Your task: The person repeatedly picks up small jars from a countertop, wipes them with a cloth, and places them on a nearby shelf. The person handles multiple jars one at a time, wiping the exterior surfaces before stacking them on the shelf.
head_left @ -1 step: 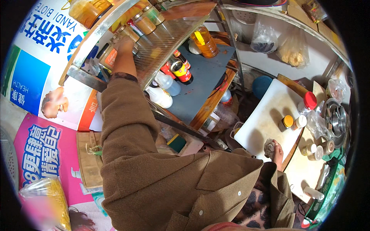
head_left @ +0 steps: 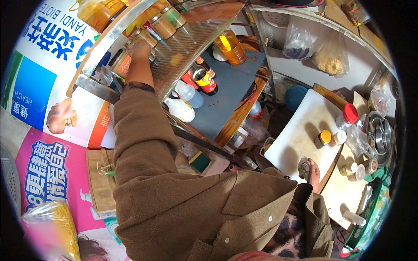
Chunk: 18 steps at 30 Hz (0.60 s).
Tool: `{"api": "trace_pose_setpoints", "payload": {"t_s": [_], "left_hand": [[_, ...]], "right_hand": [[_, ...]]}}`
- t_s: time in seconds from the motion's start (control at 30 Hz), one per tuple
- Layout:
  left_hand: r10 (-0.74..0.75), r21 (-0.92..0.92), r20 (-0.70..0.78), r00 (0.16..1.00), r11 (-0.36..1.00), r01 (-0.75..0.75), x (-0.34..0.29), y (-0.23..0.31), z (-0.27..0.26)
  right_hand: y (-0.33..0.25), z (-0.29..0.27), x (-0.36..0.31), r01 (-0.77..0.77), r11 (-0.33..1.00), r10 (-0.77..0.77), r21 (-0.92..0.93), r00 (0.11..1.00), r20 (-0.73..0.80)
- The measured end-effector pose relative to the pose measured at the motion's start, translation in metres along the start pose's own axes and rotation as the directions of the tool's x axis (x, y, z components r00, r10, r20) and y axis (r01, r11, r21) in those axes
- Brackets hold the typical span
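My left arm stretches up to the metal shelf, where my left hand reaches in among glass jars. Its fingers are mostly hidden there, so their grip does not show. Beside it stand a jar with an orange label and a jar with brown contents. Low on the right, my right hand is closed on a crumpled grey-brown rag at the near edge of a white cutting board. A yellow-lidded jar, a white-lidded jar and a red-lidded jar stand toward the board's right side.
Below the shelf, a grey board carries an oil jug, a sauce bottle and a white bottle. Metal bowls and small jars lie at the right. A yellow-green sponge sits below the shelf.
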State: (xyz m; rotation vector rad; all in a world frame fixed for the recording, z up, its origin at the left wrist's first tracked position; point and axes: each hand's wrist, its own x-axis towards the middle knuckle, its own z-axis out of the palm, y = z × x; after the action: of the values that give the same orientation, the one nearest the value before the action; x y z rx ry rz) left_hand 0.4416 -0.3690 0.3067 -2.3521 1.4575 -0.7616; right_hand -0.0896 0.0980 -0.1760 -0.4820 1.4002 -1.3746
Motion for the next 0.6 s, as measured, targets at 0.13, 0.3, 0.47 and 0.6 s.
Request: {"api": "trace_pose_setpoints", "payload": {"t_s": [0.13, 0.3, 0.47, 0.6], "left_hand": [[0.012, -0.096, -0.017, 1.0, 0.995, -0.013, 0.015, -0.009, -0.004], [0.291, -0.317, 0.064, 0.954, 0.913, -0.257, 0.056, -0.013, -0.01], [0.459, -0.469, -0.112, 0.881, 0.757, -0.455, 0.074, -0.003, -0.012], [0.484, -0.142, -0.178, 0.857, 0.849, -0.509, 0.071, 0.011, -0.005]], "right_hand": [[0.008, -0.008, -0.002, -0.034, 0.999, 0.034, -0.029, 0.999, -0.014], [0.018, -0.009, 0.0, -0.016, 1.0, 0.016, -0.014, 1.0, -0.021], [0.013, -0.005, -0.004, -0.054, 0.999, 0.054, 0.007, 0.999, 0.007], [0.009, -0.005, -0.01, -0.123, 0.992, 0.123, 0.04, 0.992, -0.001]]}}
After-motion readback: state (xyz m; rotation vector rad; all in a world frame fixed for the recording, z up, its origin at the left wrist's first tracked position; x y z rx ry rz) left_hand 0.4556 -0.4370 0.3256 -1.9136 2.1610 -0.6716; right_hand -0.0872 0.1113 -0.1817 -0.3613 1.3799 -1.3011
